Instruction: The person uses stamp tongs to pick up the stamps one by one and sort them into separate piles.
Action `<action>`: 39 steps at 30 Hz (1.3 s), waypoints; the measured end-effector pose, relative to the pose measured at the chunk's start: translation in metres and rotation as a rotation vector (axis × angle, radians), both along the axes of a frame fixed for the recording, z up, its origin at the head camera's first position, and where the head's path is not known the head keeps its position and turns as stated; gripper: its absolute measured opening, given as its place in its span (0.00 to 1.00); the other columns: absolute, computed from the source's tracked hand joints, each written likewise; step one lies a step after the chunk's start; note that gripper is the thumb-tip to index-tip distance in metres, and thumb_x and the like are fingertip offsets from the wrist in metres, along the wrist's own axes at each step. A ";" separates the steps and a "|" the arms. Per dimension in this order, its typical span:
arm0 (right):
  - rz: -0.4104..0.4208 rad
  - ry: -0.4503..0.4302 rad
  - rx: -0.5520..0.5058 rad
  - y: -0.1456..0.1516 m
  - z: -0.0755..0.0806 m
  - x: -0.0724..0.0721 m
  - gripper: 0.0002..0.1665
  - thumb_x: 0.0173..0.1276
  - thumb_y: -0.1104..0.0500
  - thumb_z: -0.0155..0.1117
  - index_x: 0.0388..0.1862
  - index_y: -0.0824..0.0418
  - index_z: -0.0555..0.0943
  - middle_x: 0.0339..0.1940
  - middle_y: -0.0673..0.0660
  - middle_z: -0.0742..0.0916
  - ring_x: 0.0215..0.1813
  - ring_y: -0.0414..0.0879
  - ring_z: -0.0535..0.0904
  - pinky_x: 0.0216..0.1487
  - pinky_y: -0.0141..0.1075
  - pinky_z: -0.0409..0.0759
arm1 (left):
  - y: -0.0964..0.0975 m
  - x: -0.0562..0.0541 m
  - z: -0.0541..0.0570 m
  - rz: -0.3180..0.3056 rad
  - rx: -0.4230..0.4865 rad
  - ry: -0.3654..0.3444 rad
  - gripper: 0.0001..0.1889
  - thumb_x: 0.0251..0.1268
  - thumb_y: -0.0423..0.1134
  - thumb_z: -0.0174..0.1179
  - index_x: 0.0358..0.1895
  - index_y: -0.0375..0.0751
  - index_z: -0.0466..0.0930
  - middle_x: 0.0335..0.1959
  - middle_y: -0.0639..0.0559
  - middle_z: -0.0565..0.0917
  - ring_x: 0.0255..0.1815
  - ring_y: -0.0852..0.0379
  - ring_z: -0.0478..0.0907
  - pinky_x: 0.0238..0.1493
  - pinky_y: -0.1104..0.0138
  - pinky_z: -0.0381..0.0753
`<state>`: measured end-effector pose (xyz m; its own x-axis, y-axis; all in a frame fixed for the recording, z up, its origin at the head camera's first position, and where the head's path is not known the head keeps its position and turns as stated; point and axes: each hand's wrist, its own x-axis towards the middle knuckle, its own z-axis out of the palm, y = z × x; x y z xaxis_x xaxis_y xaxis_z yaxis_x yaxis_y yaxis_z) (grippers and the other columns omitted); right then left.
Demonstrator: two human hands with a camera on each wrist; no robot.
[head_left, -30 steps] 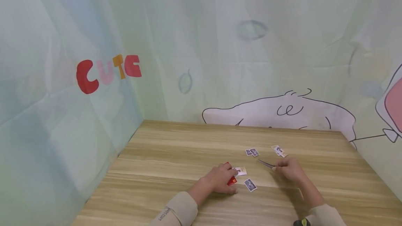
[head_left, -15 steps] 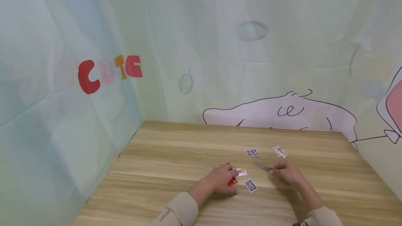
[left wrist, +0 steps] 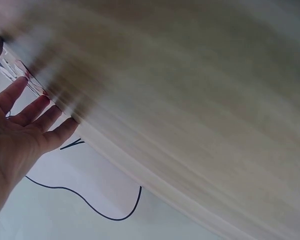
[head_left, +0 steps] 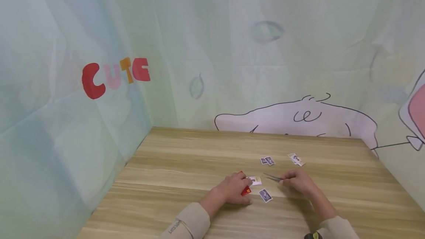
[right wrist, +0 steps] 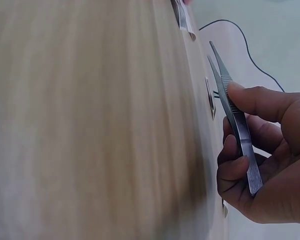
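My left hand [head_left: 232, 189] rests over a small red packet [head_left: 246, 190], its fingers spread on it and on the table in the left wrist view. A small white-edged stamp-like card [head_left: 256, 180] sticks out from the packet's right side, partly under the fingertips. Metal tweezers [right wrist: 241, 132] are pinched between thumb and fingers of my right hand [right wrist: 275, 145]. Their two tips are apart with nothing between them, and point left towards that card in the head view. Just below lies another card with a dark picture [head_left: 265, 195].
Farther back on the wooden table [head_left: 186, 150] lie two overlapping dark-picture cards [head_left: 269, 160]. To their right is a pair of lighter cards [head_left: 296, 159]. Printed cloth [head_left: 206, 47] rises behind the table's far edge and along its left side.
My right hand has moved left with the tweezers, whose tips now come nearer the card by the red packet. The left hand and the cards have stayed in place.
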<state>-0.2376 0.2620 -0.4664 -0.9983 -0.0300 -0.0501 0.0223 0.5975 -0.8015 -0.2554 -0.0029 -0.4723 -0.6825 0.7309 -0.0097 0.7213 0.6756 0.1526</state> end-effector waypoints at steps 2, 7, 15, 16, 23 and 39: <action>0.014 0.002 -0.003 -0.001 0.000 -0.001 0.09 0.51 0.66 0.68 0.33 0.68 0.83 0.28 0.53 0.82 0.32 0.47 0.72 0.34 0.38 0.70 | 0.000 0.000 0.000 0.000 -0.002 -0.001 0.31 0.54 0.57 0.62 0.60 0.48 0.73 0.53 0.51 0.72 0.51 0.56 0.69 0.47 0.63 0.73; 0.042 -0.008 -0.008 -0.003 0.000 -0.001 0.09 0.51 0.67 0.68 0.33 0.68 0.83 0.28 0.54 0.82 0.33 0.47 0.73 0.35 0.38 0.70 | 0.000 0.000 -0.001 -0.003 -0.004 0.003 0.30 0.54 0.58 0.62 0.60 0.48 0.74 0.53 0.50 0.72 0.50 0.56 0.69 0.47 0.63 0.73; 0.063 -0.021 0.017 -0.004 0.002 -0.002 0.08 0.51 0.67 0.68 0.32 0.67 0.83 0.29 0.53 0.83 0.34 0.47 0.73 0.36 0.39 0.71 | -0.001 0.000 0.002 -0.010 -0.004 0.032 0.30 0.53 0.57 0.62 0.58 0.47 0.74 0.52 0.50 0.73 0.50 0.56 0.69 0.45 0.65 0.73; 0.066 -0.023 0.021 -0.004 0.002 -0.002 0.08 0.51 0.67 0.68 0.32 0.67 0.83 0.29 0.53 0.83 0.34 0.47 0.73 0.36 0.39 0.71 | -0.001 0.000 0.002 -0.010 -0.004 0.031 0.30 0.53 0.57 0.62 0.58 0.47 0.74 0.52 0.50 0.73 0.50 0.56 0.69 0.46 0.64 0.73; 0.074 -0.042 0.014 -0.005 0.001 -0.002 0.07 0.51 0.67 0.68 0.32 0.66 0.83 0.28 0.53 0.82 0.33 0.47 0.72 0.34 0.38 0.70 | 0.000 0.000 0.002 -0.008 -0.006 0.011 0.30 0.54 0.57 0.62 0.59 0.48 0.74 0.53 0.50 0.73 0.51 0.56 0.69 0.47 0.64 0.73; 0.088 -0.021 0.005 -0.010 0.001 -0.003 0.05 0.54 0.67 0.66 0.31 0.68 0.83 0.27 0.53 0.81 0.31 0.47 0.72 0.34 0.38 0.70 | 0.000 0.002 0.004 0.007 -0.003 -0.010 0.30 0.54 0.57 0.62 0.59 0.48 0.74 0.53 0.50 0.72 0.51 0.56 0.69 0.47 0.62 0.73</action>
<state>-0.2409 0.2516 -0.4658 -0.9905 -0.1171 -0.0717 -0.0133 0.6016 -0.7987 -0.2535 -0.0028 -0.4683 -0.6875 0.7259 -0.0192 0.7149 0.6813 0.1576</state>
